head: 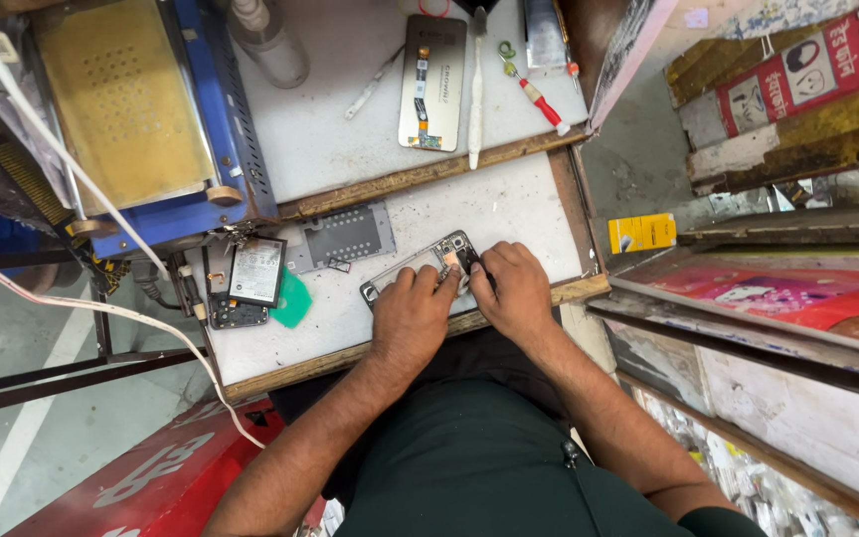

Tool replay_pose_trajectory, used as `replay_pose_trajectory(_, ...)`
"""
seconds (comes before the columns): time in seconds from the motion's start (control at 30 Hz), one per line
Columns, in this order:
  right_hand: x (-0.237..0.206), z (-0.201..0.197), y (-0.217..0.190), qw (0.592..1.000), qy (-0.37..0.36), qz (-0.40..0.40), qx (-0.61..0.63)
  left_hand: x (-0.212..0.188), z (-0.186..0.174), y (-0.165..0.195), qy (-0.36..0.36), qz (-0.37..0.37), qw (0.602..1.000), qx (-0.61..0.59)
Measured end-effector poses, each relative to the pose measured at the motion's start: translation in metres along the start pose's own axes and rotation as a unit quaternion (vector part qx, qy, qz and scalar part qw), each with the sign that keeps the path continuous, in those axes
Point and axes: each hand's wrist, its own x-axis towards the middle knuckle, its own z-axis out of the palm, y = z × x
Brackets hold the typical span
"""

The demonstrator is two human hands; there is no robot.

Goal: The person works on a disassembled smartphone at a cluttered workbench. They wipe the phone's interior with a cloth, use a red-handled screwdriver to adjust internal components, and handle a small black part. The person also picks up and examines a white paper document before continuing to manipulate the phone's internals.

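Pressing opened phone (428, 267); both hands (412, 316).

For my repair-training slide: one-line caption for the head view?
Both hands, left and right, work on an opened phone frame on a white bench.

The opened grey phone frame (420, 268) lies near on the white wooden-edged worktop (509, 209). Left of it sit a perforated grey metal plate (345, 237) and a black rectangular battery (257, 270).

An opened phone body (429, 267), back cover off and circuitry exposed, lies flat and slantwise on the white worktop.
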Motion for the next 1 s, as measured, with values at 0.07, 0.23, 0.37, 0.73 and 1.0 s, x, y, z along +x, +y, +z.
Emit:
replay_pose_trajectory(0.07,0.000,0.000,0.000,1.000,0.001,0.001,0.006,-0.001,0.001,0.000,0.008,-0.012,1.000,0.013)
replay_pose_trajectory(0.23,-0.001,-0.001,-0.002,1.000,0.009,-0.006,0.013,-0.003,0.003,-0.004,0.021,-0.030,0.999,0.005)
replay_pose_trajectory(0.37,-0.001,0.000,-0.003,1.000,0.011,0.001,0.001,-0.005,0.002,-0.002,0.020,-0.042,0.999,-0.004)
replay_pose_trajectory(0.73,-0.004,0.006,-0.003,1.000,0.014,-0.001,-0.006,-0.009,0.004,-0.001,0.035,-0.029,0.999,0.018)
replay_pose_trajectory(1.0,-0.004,0.009,-0.001,1.000,0.017,-0.004,-0.006,-0.009,0.003,0.004,0.036,-0.037,0.999,0.017)
